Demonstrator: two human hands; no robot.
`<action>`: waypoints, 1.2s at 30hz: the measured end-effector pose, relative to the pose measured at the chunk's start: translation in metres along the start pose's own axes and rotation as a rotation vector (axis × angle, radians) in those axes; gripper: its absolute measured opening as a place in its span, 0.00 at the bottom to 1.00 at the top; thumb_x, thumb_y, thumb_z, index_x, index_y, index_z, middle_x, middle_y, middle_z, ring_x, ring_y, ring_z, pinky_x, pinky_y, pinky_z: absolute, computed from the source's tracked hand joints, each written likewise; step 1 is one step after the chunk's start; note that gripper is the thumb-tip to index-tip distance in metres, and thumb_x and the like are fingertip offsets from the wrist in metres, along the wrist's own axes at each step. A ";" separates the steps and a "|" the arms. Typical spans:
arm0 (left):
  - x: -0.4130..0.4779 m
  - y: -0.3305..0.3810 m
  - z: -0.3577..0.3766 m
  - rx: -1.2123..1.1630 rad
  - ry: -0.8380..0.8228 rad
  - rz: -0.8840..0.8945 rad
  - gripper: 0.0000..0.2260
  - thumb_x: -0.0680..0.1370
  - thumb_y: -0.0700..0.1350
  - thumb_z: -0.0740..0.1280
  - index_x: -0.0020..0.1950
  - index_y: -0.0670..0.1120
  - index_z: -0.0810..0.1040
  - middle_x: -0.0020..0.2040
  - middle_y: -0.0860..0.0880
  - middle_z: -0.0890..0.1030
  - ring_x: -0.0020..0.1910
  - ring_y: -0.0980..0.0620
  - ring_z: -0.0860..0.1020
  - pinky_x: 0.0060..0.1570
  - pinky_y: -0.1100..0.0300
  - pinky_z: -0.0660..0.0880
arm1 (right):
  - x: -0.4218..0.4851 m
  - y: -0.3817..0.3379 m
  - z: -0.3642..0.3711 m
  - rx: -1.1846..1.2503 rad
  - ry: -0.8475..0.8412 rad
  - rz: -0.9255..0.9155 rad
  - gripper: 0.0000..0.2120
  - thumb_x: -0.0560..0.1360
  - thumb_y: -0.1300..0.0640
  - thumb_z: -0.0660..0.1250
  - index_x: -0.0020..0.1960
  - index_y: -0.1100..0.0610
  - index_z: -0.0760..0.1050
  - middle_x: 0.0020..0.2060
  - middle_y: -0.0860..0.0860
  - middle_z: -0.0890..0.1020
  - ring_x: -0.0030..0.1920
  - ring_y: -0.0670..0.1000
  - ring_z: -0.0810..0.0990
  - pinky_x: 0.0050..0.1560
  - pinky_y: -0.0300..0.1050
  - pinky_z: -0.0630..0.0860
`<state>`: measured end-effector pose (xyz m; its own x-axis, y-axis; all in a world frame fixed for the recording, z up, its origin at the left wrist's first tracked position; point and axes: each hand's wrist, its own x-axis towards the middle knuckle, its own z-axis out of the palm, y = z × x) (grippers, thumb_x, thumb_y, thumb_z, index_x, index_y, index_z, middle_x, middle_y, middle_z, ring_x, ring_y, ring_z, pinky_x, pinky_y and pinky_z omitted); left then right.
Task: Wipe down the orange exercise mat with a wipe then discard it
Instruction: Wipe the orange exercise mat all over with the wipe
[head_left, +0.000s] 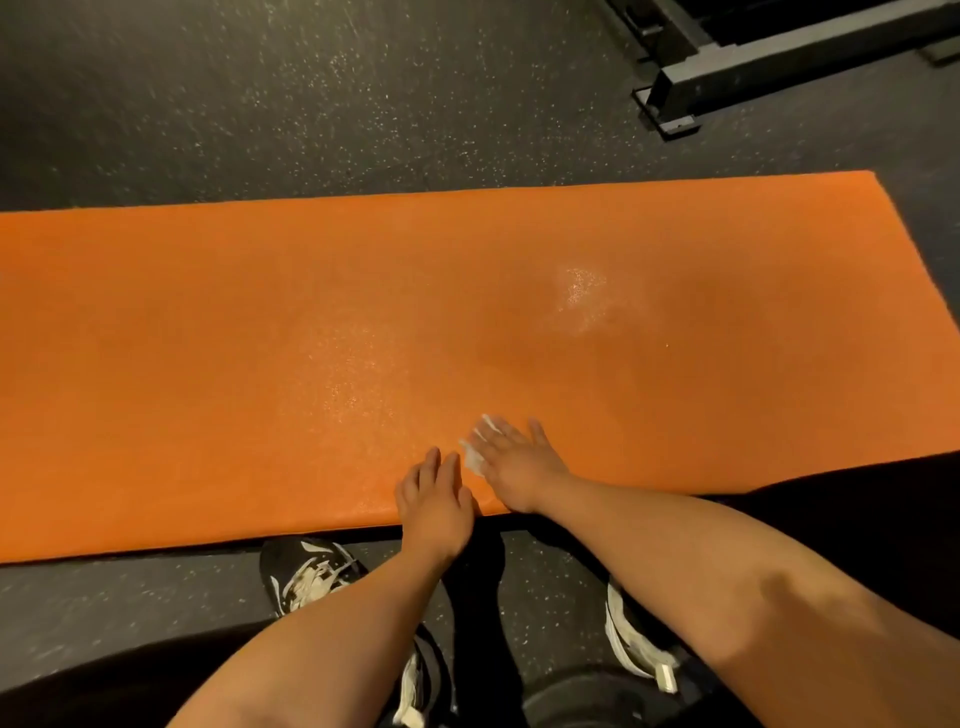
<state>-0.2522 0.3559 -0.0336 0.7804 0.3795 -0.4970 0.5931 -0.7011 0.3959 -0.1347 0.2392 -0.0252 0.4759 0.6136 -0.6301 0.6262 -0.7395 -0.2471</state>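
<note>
The orange exercise mat lies flat across the dark speckled floor, filling the middle of the view. My right hand lies flat on the mat near its front edge, fingers straight, pressing a white wipe that peeks out under the fingers. Just to its left, my left hand rests on the mat's front edge with the fingers straight and holds nothing. Damp shiny patches show on the mat's middle.
A black metal equipment frame stands on the floor beyond the mat at the upper right. My two black-and-white shoes are on the floor just in front of the mat. Speckled rubber floor surrounds the mat.
</note>
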 end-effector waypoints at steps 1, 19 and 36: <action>-0.003 -0.001 0.001 -0.008 -0.023 0.012 0.25 0.83 0.52 0.57 0.81 0.52 0.57 0.82 0.47 0.51 0.79 0.42 0.49 0.77 0.47 0.45 | -0.005 0.007 0.001 0.021 0.022 0.093 0.30 0.86 0.56 0.49 0.83 0.46 0.40 0.82 0.46 0.39 0.81 0.50 0.36 0.77 0.66 0.39; -0.019 -0.003 0.012 -0.094 0.071 0.136 0.08 0.82 0.46 0.65 0.61 0.54 0.75 0.79 0.53 0.63 0.81 0.51 0.53 0.75 0.41 0.42 | -0.040 -0.010 0.015 0.183 0.023 0.189 0.29 0.85 0.55 0.51 0.83 0.47 0.46 0.83 0.48 0.44 0.81 0.52 0.38 0.78 0.64 0.39; -0.007 -0.001 -0.055 -0.296 0.287 0.014 0.03 0.82 0.51 0.64 0.50 0.55 0.77 0.48 0.58 0.83 0.53 0.51 0.80 0.75 0.45 0.53 | -0.026 -0.044 -0.031 0.329 0.252 0.098 0.24 0.86 0.47 0.46 0.79 0.51 0.64 0.78 0.50 0.67 0.79 0.52 0.60 0.77 0.60 0.53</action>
<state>-0.2472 0.3874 0.0123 0.7878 0.5532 -0.2708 0.5804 -0.5195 0.6271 -0.1556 0.2644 0.0252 0.6847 0.5545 -0.4730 0.3596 -0.8215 -0.4425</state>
